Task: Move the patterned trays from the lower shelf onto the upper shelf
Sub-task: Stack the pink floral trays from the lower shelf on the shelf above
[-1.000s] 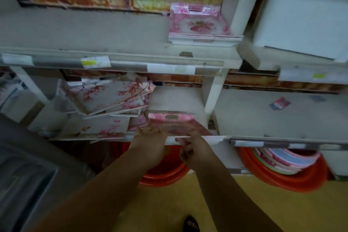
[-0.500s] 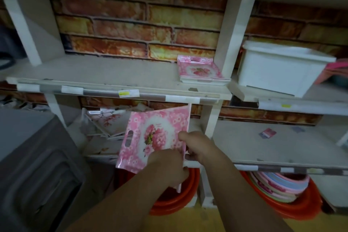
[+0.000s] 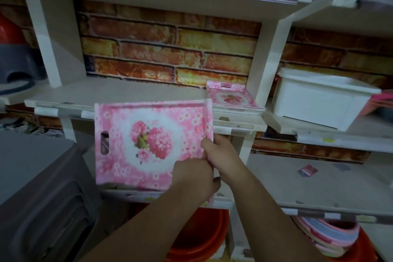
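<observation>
Nearest the camera, your left hand (image 3: 194, 176) and right hand (image 3: 221, 153) both grasp the right-hand end of one pink floral tray (image 3: 152, 144). Left fingers curl over the lower right corner; the right thumb pinches the right edge. Tray is held clear of both boards, face toward you, tilted up on edge, its handle slot to the left. Its top edge sits level with the front edge of the upper shelf (image 3: 127, 93).

Step in hand, by my reading: carry phase, tray lifted out and not yet set down. Next move calls for tipping it flat and sliding it over the upper shelf's front edge, probably onto the tray stack (image 3: 230, 98) already lying at that shelf's right end, against the upright post. Mind the front lip; the tray's far edge could catch it.

Beyond, on the neighbouring shelf to the right, a white tub (image 3: 319, 100). Brick-pattern backing (image 3: 170, 44) behind.

Hidden or unclear: the held tray covers most of the lower shelf (image 3: 223, 203), so remaining trays there cannot be counted. Stack height on the upper shelf is too blurred to count. Orange basins (image 3: 195, 238) below are cut off.
</observation>
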A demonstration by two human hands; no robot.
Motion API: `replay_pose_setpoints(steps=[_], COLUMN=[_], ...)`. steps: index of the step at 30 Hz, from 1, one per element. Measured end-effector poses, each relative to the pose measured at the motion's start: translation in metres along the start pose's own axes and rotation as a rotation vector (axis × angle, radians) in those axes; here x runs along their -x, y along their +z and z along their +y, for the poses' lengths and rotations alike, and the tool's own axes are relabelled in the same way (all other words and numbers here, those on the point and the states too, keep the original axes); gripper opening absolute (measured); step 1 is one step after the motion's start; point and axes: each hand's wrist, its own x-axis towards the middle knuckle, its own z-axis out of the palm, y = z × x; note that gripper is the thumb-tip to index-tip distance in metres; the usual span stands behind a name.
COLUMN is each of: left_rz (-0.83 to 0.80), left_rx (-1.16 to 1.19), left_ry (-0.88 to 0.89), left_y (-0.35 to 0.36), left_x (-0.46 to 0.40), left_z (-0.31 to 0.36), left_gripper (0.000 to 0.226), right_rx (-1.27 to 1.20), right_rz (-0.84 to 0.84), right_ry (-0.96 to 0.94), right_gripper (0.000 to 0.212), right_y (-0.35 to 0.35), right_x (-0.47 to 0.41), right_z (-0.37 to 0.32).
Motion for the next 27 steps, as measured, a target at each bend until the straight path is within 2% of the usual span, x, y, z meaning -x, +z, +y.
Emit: replay_pose_setpoints(steps=[5,8,10,13,16,18,22,27], left_rz=[0.033,0.07,0.152,0.292,0.346,0.342,0.314,0.294], left_rx=[-0.157,-0.26,-0.247,-0.237,-0.25,-0.245,-0.247,-0.247], left_ry=[-0.079,-0.124,-0.119,-0.075,0.005,0.023,-0.029,-0.083], left_y=[0.001,0.004,0.004,-0.001,-0.01,-0.016,-0.017,-0.002], left_x=[-0.035,-0.065,-0.089,-0.128,-0.17,-0.2,-0.25,-0.295], left_z=[-0.013,-0.021,-0.025,-0.025,-0.022,-0.017,0.002,0.009], left_gripper=[0.027,0.034,0.04,0.035,0.041,0.045,0.036,0.051], right_rx=[-0.298,-0.526,-0.672,-0.91,-1.065,-1.091,-1.005,-0.747], right_rz=[0.023,0.007,-0.007,-0.091,-0.12,-0.077,0.058,0.075], right_ry=[0.007,0.018,0.022,0.055,0.106,0.161,0.259,0.358], right_gripper=[0.011,0.005,0.013,0.028,0.034,0.028,0.02,0.029], right_y=[-0.009,-0.02,-0.029,-0.047,-0.068,-0.083,-0.11,-0.136], right_x=[-0.036,-0.065,-0.089,-0.126,-0.158,-0.179,-0.217,-0.246], right_z=[0.006,0.013,0.019,0.029,0.037,0.039,0.043,0.055])
